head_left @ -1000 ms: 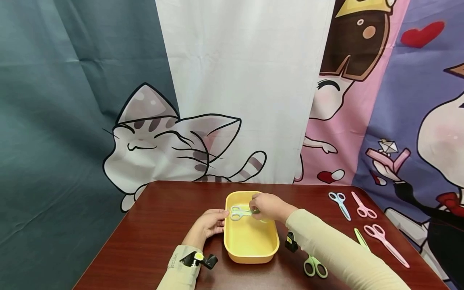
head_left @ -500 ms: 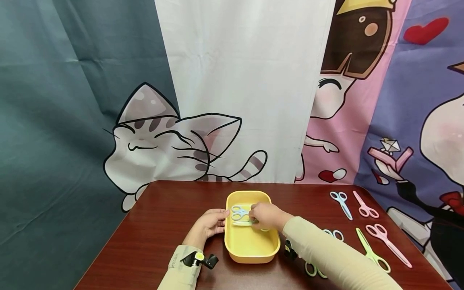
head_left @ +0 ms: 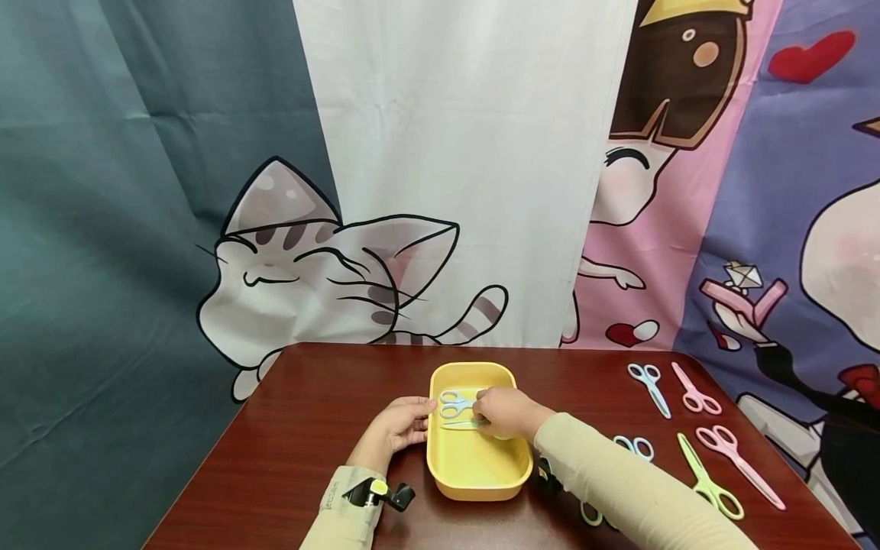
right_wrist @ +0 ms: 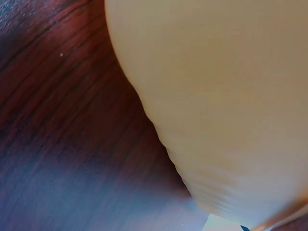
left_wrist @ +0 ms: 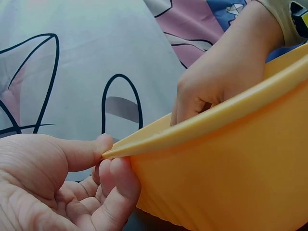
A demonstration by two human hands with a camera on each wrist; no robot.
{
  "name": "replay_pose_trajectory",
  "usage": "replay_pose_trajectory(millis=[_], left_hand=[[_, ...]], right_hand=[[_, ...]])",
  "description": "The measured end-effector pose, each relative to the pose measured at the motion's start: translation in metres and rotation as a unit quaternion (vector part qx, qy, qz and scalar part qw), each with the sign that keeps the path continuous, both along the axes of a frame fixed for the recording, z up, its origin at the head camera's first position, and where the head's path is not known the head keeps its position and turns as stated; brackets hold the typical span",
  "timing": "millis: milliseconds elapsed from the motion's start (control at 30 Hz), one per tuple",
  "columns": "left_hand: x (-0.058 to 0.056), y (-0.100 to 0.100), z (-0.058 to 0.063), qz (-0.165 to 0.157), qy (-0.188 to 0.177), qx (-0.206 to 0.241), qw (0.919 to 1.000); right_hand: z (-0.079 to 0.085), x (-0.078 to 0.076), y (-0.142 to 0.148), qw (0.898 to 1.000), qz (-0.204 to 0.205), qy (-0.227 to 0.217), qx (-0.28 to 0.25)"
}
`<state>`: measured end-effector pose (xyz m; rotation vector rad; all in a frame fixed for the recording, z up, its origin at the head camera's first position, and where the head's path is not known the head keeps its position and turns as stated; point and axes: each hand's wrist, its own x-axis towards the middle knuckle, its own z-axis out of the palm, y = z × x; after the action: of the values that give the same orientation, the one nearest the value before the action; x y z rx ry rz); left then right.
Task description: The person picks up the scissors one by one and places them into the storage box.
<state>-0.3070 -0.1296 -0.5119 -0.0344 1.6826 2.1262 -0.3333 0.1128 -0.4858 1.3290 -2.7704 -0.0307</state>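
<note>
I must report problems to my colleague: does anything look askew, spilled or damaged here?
Nothing stands out. The yellow rectangular plastic tub, pinched by the left hand, stands upright; pink, green and blue scissors on the dark red wooden table look whole, though some are partly hidden.

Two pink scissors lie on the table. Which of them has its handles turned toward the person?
The farther pink pair, beside the blue pair: its tip points away. The nearer pink pair has its tip toward the person.
</note>
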Motion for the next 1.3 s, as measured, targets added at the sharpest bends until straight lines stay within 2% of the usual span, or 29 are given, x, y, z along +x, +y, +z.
replay_pose_trajectory(millis=[200, 500, 667, 800, 933, 1033, 1200, 1300], left_hand=[[0.000, -0.001, -0.001, -0.007, -0.005, 0.003, 1.0000], [-0.001, -0.001, 0.000, -0.005, -0.002, 0.009, 0.9999], [-0.001, 0.000, 0.001, -0.003, 0.000, 0.010, 0.9999], [-0.001, 0.000, 0.003, -0.001, -0.004, 0.006, 1.0000], [-0.001, 0.000, 0.004, -0.002, -0.007, 0.006, 1.0000], [-0.001, -0.001, 0.003, -0.005, -0.005, 0.008, 0.9999], [-0.001, -0.002, 0.001, -0.002, -0.006, 0.006, 1.0000], [0.000, -0.003, -0.001, -0.004, -0.006, 0.004, 1.0000]], right_hand=[[0.001, 0.000, -0.002, 1.000, -0.010, -0.012, 0.010], [0.012, 0.001, -0.001, 1.000, -0.015, -0.018, 0.004], [0.026, -0.003, 0.010, 0.998, 0.004, 0.021, -0.059], [0.041, -0.014, 0.030, 0.990, -0.010, 0.059, -0.130], [0.048, -0.029, 0.061, 0.980, -0.072, 0.073, -0.172], [0.048, -0.040, 0.090, 0.970, -0.138, 0.072, -0.185], [0.039, -0.053, 0.148, 0.948, -0.251, 0.052, -0.190], [0.029, -0.052, 0.184, 0.931, -0.315, 0.022, -0.185]])
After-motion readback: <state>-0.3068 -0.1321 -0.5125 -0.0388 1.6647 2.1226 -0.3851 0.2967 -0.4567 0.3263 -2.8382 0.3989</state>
